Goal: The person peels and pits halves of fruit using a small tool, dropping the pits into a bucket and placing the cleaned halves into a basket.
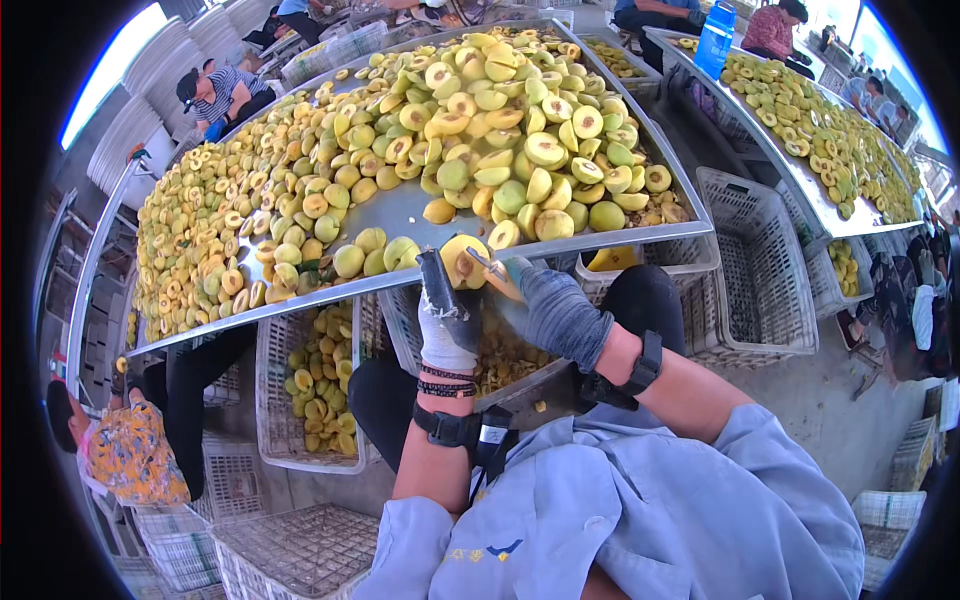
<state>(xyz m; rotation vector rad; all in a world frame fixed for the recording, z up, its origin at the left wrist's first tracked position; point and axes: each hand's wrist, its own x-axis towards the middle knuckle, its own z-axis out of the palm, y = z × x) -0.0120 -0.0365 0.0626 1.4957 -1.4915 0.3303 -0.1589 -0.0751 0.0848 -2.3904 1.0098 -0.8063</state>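
My left hand [450,326], in a pale work glove with black wrapping on the thumb, holds a halved yellow stone fruit [454,271], cut face up with the brown centre showing. In my right hand [561,311], covered by a grey knit glove, is a small hand tool [504,280] with a pale handle. Its narrow metal tip lies against the fruit's cut face near the centre. Both hands are at the near rim of a metal-topped table [360,279], where many green-yellow fruit halves [480,127] are heaped.
Beneath the table stand a plastic crate of fruit halves [322,382] and a container of fruit scraps [510,360]. An empty-looking crate [757,262] is at my right. Other people sit nearby, one in patterned clothing [139,454] at left. A blue bottle [715,39] stands on another fruit-covered table [810,184].
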